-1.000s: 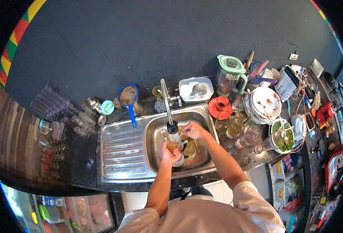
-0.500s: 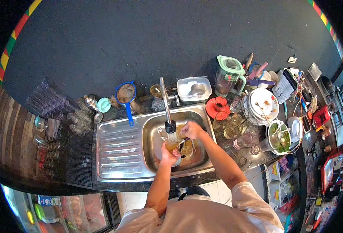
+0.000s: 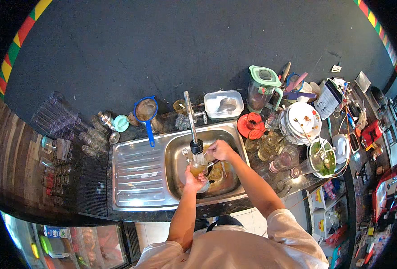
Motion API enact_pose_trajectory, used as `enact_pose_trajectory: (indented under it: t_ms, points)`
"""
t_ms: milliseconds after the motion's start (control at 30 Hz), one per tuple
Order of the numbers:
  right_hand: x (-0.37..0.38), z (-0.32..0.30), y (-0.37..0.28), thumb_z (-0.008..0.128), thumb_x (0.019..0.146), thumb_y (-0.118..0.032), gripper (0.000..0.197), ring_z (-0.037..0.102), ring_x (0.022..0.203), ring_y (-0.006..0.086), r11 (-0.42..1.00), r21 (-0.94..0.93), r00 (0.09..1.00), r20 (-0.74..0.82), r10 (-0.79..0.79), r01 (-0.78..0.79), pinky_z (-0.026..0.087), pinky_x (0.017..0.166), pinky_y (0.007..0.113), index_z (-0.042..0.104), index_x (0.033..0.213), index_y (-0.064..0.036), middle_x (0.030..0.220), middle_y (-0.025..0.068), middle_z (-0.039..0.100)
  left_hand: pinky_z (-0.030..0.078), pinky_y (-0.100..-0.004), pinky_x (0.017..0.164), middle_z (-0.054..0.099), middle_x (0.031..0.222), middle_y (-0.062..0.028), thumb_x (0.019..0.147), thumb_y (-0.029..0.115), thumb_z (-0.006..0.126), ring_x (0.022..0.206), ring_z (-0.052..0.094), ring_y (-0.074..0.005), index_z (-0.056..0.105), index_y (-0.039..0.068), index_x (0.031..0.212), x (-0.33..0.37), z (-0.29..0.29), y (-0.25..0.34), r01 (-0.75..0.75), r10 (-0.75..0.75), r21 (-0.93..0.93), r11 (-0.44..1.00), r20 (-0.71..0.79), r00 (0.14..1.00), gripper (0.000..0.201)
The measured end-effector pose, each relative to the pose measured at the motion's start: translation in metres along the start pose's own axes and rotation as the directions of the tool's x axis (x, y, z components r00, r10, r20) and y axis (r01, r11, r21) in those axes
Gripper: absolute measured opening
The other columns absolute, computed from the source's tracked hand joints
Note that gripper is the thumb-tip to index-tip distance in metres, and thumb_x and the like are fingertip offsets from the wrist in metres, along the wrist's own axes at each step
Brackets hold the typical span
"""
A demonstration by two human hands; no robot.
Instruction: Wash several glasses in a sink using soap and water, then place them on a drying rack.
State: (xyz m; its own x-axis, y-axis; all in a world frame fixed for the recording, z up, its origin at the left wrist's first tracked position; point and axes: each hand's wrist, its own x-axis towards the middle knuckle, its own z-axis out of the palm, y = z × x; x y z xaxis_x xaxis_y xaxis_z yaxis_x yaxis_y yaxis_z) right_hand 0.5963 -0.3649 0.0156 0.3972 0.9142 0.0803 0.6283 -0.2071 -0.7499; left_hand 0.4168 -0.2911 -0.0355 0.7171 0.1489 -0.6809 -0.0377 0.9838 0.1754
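Note:
My left hand point(image 3: 195, 180) is wrapped round a clear glass point(image 3: 198, 167) low in the steel sink basin point(image 3: 173, 168). Water from the black spray head of the tap point(image 3: 196, 146) runs into the glass, which looks yellowish-brown inside. Just right of the stream, my right hand point(image 3: 222, 150) is closed with its fingertips bent down. Whatever it pinches is too small to make out. Beneath my hands, another glass point(image 3: 216, 175) and some cutlery lie in the basin, partly hidden by my fingers.
The ribbed drainboard point(image 3: 138, 172) adjoins the basin. A blue-handled strainer point(image 3: 149, 123) and a clear plastic container point(image 3: 224, 105) stand behind. To the right are a blender jug point(image 3: 261, 92), dirty glasses point(image 3: 284, 159), stacked plates point(image 3: 304, 120) and a bowl of greens point(image 3: 327, 161).
My right hand has shifted slightly left, nearer the glass. My left hand stays round the glass, which shows more clearly under the running water.

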Motion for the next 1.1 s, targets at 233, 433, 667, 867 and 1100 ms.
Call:
enact_pose_trajectory:
  t_ms: [233, 433, 667, 867, 1100]
  points:
    - [0.001, -0.002, -0.003, 0.062, 0.069, -0.021, 0.017, 0.057, 0.054, 0.0227, 0.999, -0.050, 0.997, 0.069, 0.026, -0.023, 0.045, 0.057, 0.034, 0.067, 0.078, -0.0067, 0.064, 0.0147, 0.060, 0.027, -0.0237, 0.039, 0.035, 0.045, 0.0000, 0.078, 0.056, 0.034, 0.038, 0.032, -0.0109, 0.049, 0.001, 0.075, 0.000, 0.001, 0.001, -0.014, 0.014, 0.009, 1.000, -0.019, 1.000, 0.057]
    - [0.002, -0.007, -0.014, 0.059, 0.067, -0.015, 0.016, 0.057, 0.056, 0.0247, 0.995, -0.092, 0.992, 0.121, 0.037, -0.026, 0.046, 0.058, 0.034, 0.067, 0.078, -0.0074, 0.066, 0.0156, 0.061, 0.027, -0.0238, 0.039, 0.034, 0.044, 0.0002, 0.077, 0.057, 0.036, 0.037, 0.031, -0.0109, 0.049, 0.001, 0.074, -0.003, -0.002, 0.002, -0.019, 0.019, -0.005, 1.000, -0.021, 1.000, 0.057]
    - [0.009, -0.002, 0.005, 0.057, 0.066, -0.013, 0.017, 0.057, 0.059, 0.0286, 1.000, -0.032, 0.985, 0.173, 0.006, 0.000, 0.047, 0.061, 0.033, 0.067, 0.078, -0.0072, 0.067, 0.0161, 0.061, 0.027, -0.0231, 0.039, 0.033, 0.045, 0.0009, 0.076, 0.058, 0.038, 0.037, 0.029, -0.0107, 0.049, 0.001, 0.074, -0.002, 0.003, 0.001, -0.007, 0.007, -0.007, 1.000, -0.007, 1.000, 0.058]
    - [0.014, -0.005, -0.002, 0.058, 0.066, -0.016, 0.015, 0.057, 0.060, 0.0299, 0.995, -0.097, 0.982, 0.189, -0.016, 0.035, 0.047, 0.062, 0.034, 0.067, 0.075, -0.0071, 0.069, 0.0152, 0.062, 0.027, -0.0229, 0.038, 0.033, 0.045, 0.0011, 0.077, 0.059, 0.037, 0.037, 0.029, -0.0108, 0.049, 0.000, 0.075, 0.000, -0.005, 0.008, -0.021, 0.022, 0.021, 1.000, -0.025, 0.999, 0.060]
    - [0.015, -0.006, -0.014, 0.059, 0.068, -0.021, 0.017, 0.057, 0.055, 0.0297, 0.992, -0.129, 0.994, 0.102, 0.024, -0.010, 0.046, 0.056, 0.036, 0.066, 0.069, -0.0057, 0.064, 0.0153, 0.060, 0.026, -0.0229, 0.037, 0.032, 0.044, 0.0017, 0.077, 0.060, 0.035, 0.036, 0.029, -0.0107, 0.050, 0.001, 0.075, -0.002, -0.005, 0.009, -0.025, 0.028, 0.067, 0.997, -0.045, 0.999, 0.061]
